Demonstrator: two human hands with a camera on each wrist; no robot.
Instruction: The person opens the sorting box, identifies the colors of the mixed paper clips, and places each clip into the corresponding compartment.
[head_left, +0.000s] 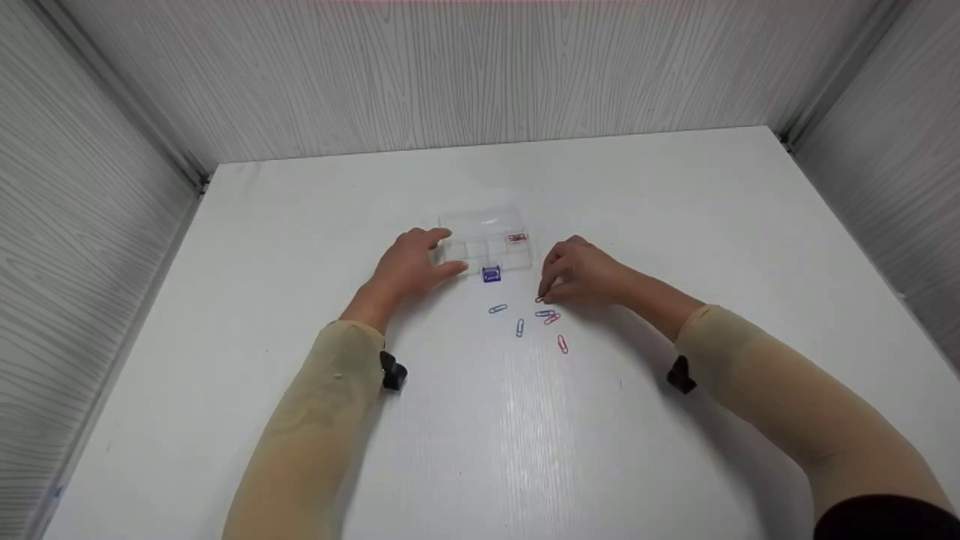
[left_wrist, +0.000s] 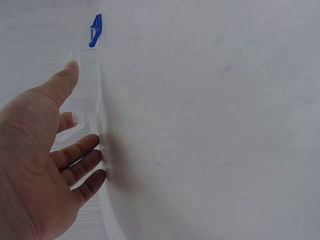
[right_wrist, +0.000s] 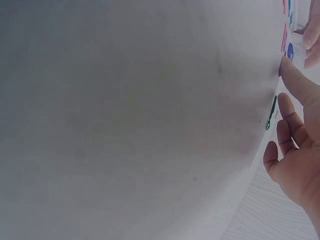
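**Fine Pinch, Steady Box at the Paper Clip Table**

From my remote post I saw the right hand [head_left: 585,271], thumb and fingertips drawn into a fine pinch, hold a small paper clip [head_left: 539,300] near the front right corner of an open clear box [head_left: 517,259]; its colour, and whether it had left the surface, I could not tell. The remaining fingers curved loosely, a green clip [right_wrist: 272,112] (visible to me only from the right wrist) just beside them.

The left hand [head_left: 411,262] gripped the box's left end, thumb and forefinger parted widely across it. The box lay on the white table [head_left: 465,420], its lid [head_left: 469,223] back, a blue latch [head_left: 491,274] in front and red clips [head_left: 517,238] in the back right compartment. Before it, a blue clip [head_left: 541,313] overlapped a pink clip [head_left: 553,319]; two more blue clips [head_left: 520,328] and a red clip [head_left: 563,345] lay apart.

In my judgement, the pinch called for bare fingertips on one end of the wire and a straight lift, lest the overlapping pair snag; the left hand needed only light pressure, since so slight a box could skid.
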